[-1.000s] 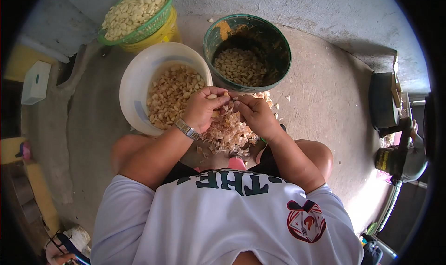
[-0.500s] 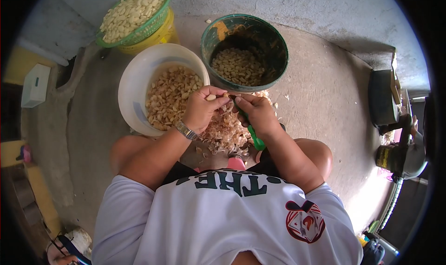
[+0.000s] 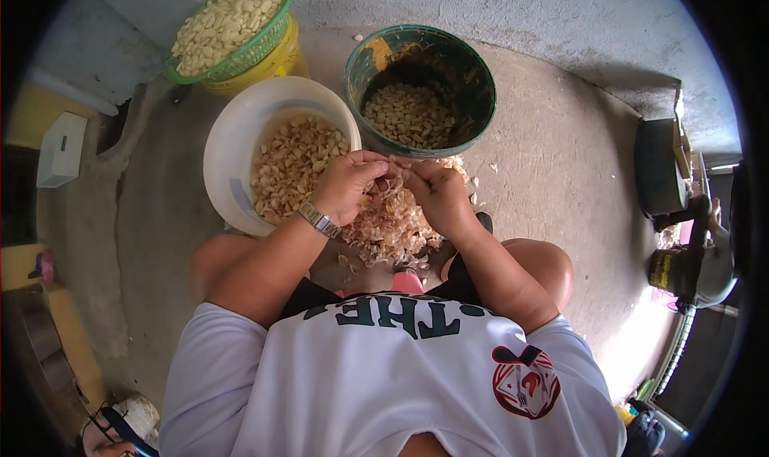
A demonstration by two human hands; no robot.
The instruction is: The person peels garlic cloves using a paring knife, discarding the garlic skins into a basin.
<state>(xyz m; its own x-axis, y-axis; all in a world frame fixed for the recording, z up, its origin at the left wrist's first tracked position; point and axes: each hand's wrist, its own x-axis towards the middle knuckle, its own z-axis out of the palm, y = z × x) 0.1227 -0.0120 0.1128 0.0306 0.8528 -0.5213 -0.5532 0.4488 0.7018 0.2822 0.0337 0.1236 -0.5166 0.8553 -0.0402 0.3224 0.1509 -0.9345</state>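
My left hand (image 3: 346, 186), with a metal watch on the wrist, is closed in a pinch at the centre; the garlic clove seen there half a second ago is now hidden by fingers and papery skin. Touching or almost touching it, my right hand (image 3: 439, 194) is curled shut, thumb against fingers. The green-handled knife it held in the earlier frame is hidden now. Below both hands lies a heap of garlic skins (image 3: 394, 231). A white tub (image 3: 224, 148) of unpeeled cloves (image 3: 292, 173) stands left. Beyond my hands a dark green bucket (image 3: 485, 96) holds peeled cloves (image 3: 408, 114).
A green basket (image 3: 280, 28) full of peeled garlic rests on a yellow bucket (image 3: 260, 74) at the back left. A white box (image 3: 62, 149) lies far left. At right stand a dark pot (image 3: 661, 169) and a person's arm (image 3: 715, 217). A wall closes the far side.
The green knife handle and the pale clove have gone out of sight. My right hand has turned and shifted slightly left, and loose skin now shows between the fingertips.
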